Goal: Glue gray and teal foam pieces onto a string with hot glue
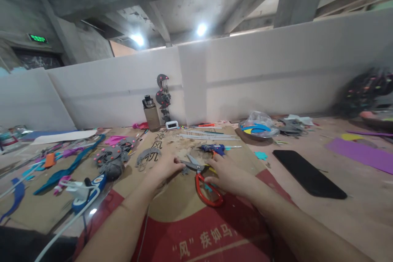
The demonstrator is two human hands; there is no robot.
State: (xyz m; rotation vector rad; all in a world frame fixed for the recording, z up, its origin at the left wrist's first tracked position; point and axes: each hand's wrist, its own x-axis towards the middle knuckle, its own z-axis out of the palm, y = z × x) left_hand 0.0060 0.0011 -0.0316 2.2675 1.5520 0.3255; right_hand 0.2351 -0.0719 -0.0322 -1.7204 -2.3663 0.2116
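Scissors with red handles lie on the printed cardboard, blades parted and pointing to the far left. My left hand is beside the blade tips, its fingers pinched together; whatever they hold is too small to make out. My right hand reaches over the scissors' right side with thumb and fingers apart, the thumb close to a red handle. Just beyond its fingertips rests a blue glue gun. Small grey scraps lie under the blades. A grey cut piece with loose thread is left of my left hand.
A black phone lies at right, near a bowl holding plastic and blue strips. A bottle stands by the white partition. Grey yarn pieces, a blue power strip and a white cable crowd the left.
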